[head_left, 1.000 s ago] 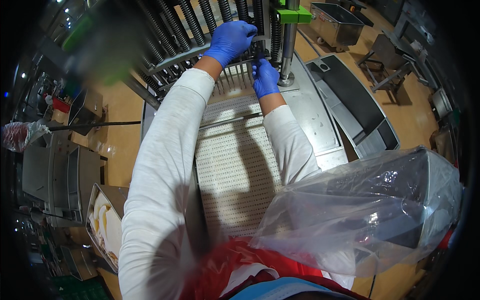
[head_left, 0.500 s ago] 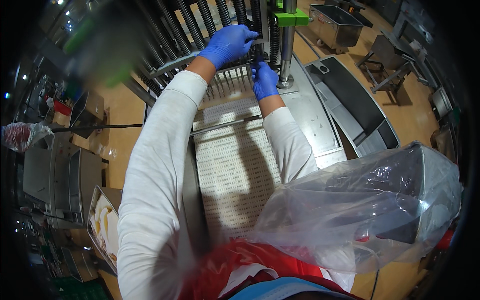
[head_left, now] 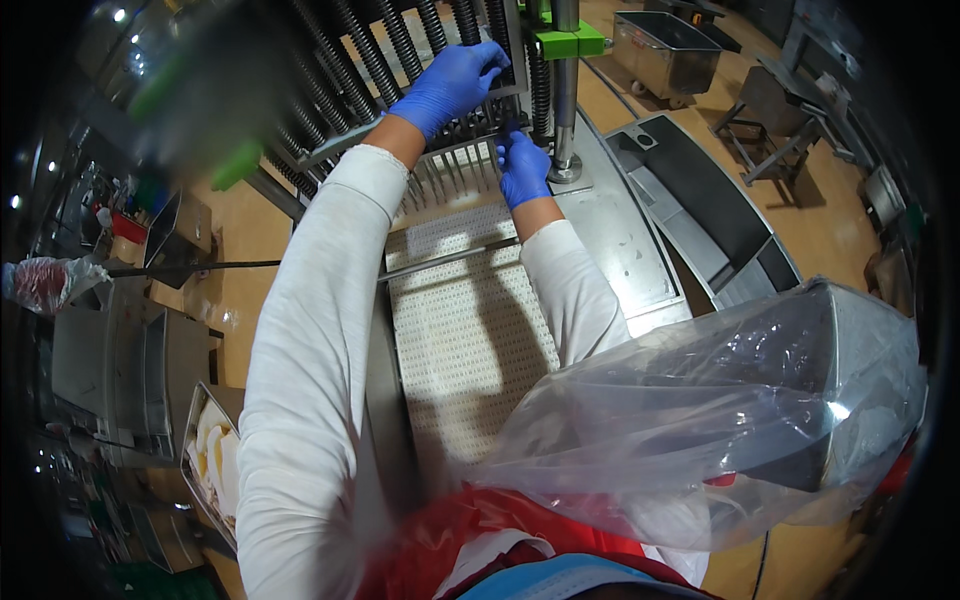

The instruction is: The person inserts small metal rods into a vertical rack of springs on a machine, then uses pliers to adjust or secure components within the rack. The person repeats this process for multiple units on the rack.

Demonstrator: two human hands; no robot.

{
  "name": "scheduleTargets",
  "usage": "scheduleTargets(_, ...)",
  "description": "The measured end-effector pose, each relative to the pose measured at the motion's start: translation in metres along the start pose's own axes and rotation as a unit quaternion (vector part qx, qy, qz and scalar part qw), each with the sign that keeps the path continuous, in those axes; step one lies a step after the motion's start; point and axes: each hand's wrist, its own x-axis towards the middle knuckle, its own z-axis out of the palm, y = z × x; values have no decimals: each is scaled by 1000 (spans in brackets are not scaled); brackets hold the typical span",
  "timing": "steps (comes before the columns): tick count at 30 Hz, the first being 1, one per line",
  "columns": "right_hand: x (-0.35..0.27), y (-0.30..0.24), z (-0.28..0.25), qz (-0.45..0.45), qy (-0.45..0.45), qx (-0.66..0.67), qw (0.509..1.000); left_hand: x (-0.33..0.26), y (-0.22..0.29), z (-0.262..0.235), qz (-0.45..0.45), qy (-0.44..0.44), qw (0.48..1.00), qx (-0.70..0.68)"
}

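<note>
Both my hands wear blue gloves and work at a machine head with rows of black coil springs (head_left: 385, 52) above a row of thin metal needles (head_left: 450, 172). My left hand (head_left: 447, 88) is at the lower ends of the springs, fingers bent together by the metal frame; what they pinch, if anything, is hidden. Just below and to its right, my right hand (head_left: 524, 172) is closed around something dark at the right end of the needle row, too small and shaded to name. Below the needles runs a white perforated conveyor belt (head_left: 465, 340), crossed by a thin metal rod (head_left: 450, 260).
A steel post (head_left: 565, 110) with a green clamp (head_left: 570, 42) stands right of my hands. Clear plastic sheeting (head_left: 680, 400) covers a box-like part at lower right. Beyond are a grey open trough (head_left: 700, 200), a wheeled steel bin (head_left: 665, 58), and a tray of pale pieces (head_left: 210, 450) at left.
The view has shifted slightly. The fingers of my left hand have moved a little, from pointing right to more bent. My right hand stays at nearly the same spot on the machine.
</note>
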Motion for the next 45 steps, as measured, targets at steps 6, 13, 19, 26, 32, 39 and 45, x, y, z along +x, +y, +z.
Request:
scheduleTargets(6, 5, 9, 2, 6, -10, 21, 1000, 6, -2, -4, -11, -21, 999, 48)
scheduleTargets(13, 7, 10, 1, -13, 7, 7, 1000, 14, -2, -1, -31, -49, 995, 77)
scheduleTargets(19, 15, 10, -1, 0, 13, -10, 1000, 16, 8, -8, -64, -61, 993, 83)
scheduleTargets(26, 2, 7, 3, -6, 10, 18, 1000, 10, 10, -1, -86, -41, 985, 145)
scheduleTargets(32, 4, 7, 0, -9, -10, 22, 1000, 9, 8, 0, -48, -39, 995, 84)
scheduleTargets(39, 6, 9, -2, -5, -19, 35, 999, 23, 21, -7, -70, -137, 971, 184)
scheduleTargets(45, 7, 10, -1, -6, -9, 18, 1000, 11, 0, -7, 5, -100, 976, 191)
